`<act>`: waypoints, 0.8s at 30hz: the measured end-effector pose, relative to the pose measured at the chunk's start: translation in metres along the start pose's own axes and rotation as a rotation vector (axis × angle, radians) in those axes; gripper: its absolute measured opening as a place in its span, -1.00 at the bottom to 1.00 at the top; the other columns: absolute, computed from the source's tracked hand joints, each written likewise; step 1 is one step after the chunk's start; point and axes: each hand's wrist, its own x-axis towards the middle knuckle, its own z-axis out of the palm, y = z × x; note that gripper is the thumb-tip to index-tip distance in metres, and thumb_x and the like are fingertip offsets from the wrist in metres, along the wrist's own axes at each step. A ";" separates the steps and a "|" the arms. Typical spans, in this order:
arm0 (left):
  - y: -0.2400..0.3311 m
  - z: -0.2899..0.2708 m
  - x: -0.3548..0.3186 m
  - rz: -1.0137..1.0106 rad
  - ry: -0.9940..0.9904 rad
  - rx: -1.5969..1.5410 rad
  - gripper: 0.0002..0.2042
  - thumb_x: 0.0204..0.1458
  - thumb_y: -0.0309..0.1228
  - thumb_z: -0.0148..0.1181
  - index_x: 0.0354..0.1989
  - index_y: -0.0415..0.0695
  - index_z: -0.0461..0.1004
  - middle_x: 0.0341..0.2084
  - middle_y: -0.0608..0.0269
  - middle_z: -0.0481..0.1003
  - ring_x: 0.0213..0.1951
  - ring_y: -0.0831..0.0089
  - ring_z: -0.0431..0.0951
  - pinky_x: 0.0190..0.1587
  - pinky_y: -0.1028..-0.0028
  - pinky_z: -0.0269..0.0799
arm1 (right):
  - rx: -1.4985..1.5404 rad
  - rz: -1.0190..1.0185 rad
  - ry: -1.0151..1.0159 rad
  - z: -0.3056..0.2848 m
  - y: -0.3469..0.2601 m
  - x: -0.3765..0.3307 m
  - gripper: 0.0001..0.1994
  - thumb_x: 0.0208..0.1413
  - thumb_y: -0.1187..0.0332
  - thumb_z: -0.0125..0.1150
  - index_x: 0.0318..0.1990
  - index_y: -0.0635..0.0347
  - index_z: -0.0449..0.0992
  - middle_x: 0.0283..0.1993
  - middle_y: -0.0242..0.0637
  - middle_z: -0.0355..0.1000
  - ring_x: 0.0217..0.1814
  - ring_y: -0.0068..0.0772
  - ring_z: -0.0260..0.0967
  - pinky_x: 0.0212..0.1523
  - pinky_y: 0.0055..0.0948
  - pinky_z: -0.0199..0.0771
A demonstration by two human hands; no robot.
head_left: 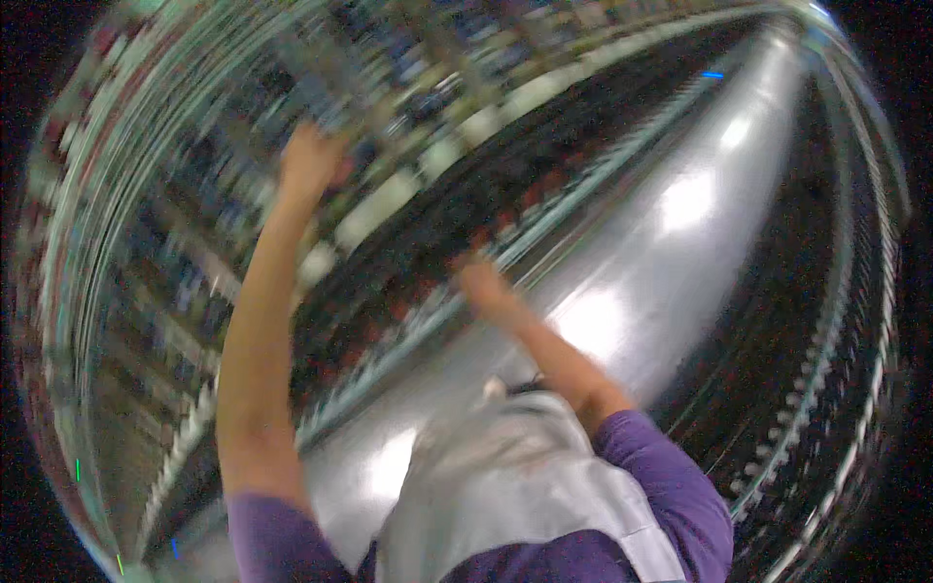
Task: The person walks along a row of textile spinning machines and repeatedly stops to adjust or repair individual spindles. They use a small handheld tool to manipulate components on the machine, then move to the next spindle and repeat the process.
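Note:
My left hand [311,163] is raised at the upper left, in front of the upper part of a long machine that looks like a spinning frame. A small reddish patch shows beside its fingers, too smeared to name. Lower down and further right, my right hand [483,284] reaches to the row of reddish and pale spindle-like parts [544,189] along the machine's pale rail [573,209]. Motion blurs the fingers of both hands, so neither grip nor anything held can be made out. A row of white rounded pieces [442,157] runs along the dark band between the hands.
A shiny grey aisle floor [641,262] stretches from my body to the far upper right. Across it, on the right, stands another long machine [792,408] with a row of small pale parts. My pale apron [525,486] fills the lower middle.

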 end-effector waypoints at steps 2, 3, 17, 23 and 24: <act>0.007 0.017 -0.004 -0.011 -0.149 -0.049 -0.74 -0.04 -0.29 0.07 -0.40 -0.27 0.53 -0.68 0.07 0.49 -0.55 0.17 0.52 -0.43 0.29 0.41 | 0.062 0.112 -0.005 0.011 0.000 0.007 -0.88 -0.16 0.43 0.10 -0.44 0.10 0.56 -0.45 -0.23 0.47 -0.36 -0.16 0.45 -0.34 -0.14 0.42; 0.007 0.024 -0.006 0.138 -0.088 0.084 -0.76 -0.05 -0.33 0.11 -0.39 -0.29 0.53 -0.68 0.04 0.48 -0.58 0.13 0.49 -0.46 0.29 0.41 | 0.028 0.197 -0.100 0.014 0.003 0.011 -0.88 -0.13 0.42 0.08 -0.45 0.13 0.54 -0.47 -0.22 0.47 -0.36 -0.17 0.45 -0.38 -0.13 0.43; -0.005 0.051 -0.006 -0.753 0.018 -0.618 -0.72 0.09 -0.45 0.00 -0.69 -0.14 0.32 -0.84 0.30 0.20 -0.81 0.50 0.10 -0.71 0.44 -0.02 | 0.283 -0.044 0.276 -0.009 0.007 0.020 -0.81 -0.24 0.35 0.18 -0.40 0.19 0.50 -0.36 -0.17 0.45 -0.22 -0.15 0.44 -0.37 -0.18 0.44; -0.009 0.050 0.000 -0.815 0.049 -0.741 -0.75 0.12 -0.47 -0.05 -0.61 -0.17 0.37 -0.81 0.33 0.20 -0.78 0.54 0.07 -0.70 0.47 -0.06 | 0.301 0.081 0.246 0.003 0.004 -0.007 -0.85 -0.21 0.37 0.16 -0.40 0.14 0.50 -0.38 -0.26 0.45 -0.24 -0.23 0.44 -0.40 -0.23 0.43; -0.006 0.049 -0.001 -0.908 0.104 -0.661 -0.78 0.12 -0.49 -0.04 -0.58 -0.23 0.37 -0.78 0.30 0.22 -0.78 0.55 0.04 -0.71 0.47 -0.10 | 0.318 0.111 0.242 0.003 0.008 -0.012 -0.85 -0.21 0.37 0.15 -0.40 0.13 0.50 -0.38 -0.27 0.45 -0.24 -0.25 0.44 -0.41 -0.23 0.42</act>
